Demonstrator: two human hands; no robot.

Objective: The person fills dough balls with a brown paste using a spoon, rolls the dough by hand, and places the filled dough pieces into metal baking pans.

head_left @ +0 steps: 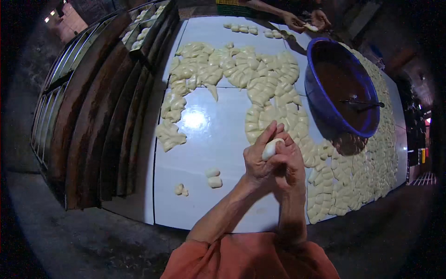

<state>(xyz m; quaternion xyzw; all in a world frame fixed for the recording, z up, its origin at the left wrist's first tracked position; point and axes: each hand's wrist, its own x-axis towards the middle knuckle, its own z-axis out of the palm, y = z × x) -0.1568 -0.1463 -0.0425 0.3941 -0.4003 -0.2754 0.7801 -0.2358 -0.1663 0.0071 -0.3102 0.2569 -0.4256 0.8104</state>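
Together, the left hand (258, 158) and the right hand (291, 160) are pressed around a white dough piece (271, 149), fingers pointing toward the far edge of the bench (223, 125). The piece shows between the palms, over the near half of the bench, right of its middle; how far the right fingers wrap it is hard to tell in this dim light.

Toward the bench's near left corner lie two joined rolls (213, 177), and just left of them a small scrap (181, 189). Beyond the hands, flattened dough (260, 88) spreads in overlapping lobes toward the far edge, with an arm of it running down near the left edge. More flat pieces (348, 186) cover the right side, from the near edge up along the right edge.

Among them, toward the far right corner, stands a blue basin (320, 108) holding a brown mass (339, 83) and a dark-handled tool (362, 103). At the far edge, a co-worker's hands (293, 22) hold a pale piece (311, 28), near short rows of rolls (240, 29). Beside the left edge stand stacked trays (97, 116), white balls (139, 37) in the top ones.
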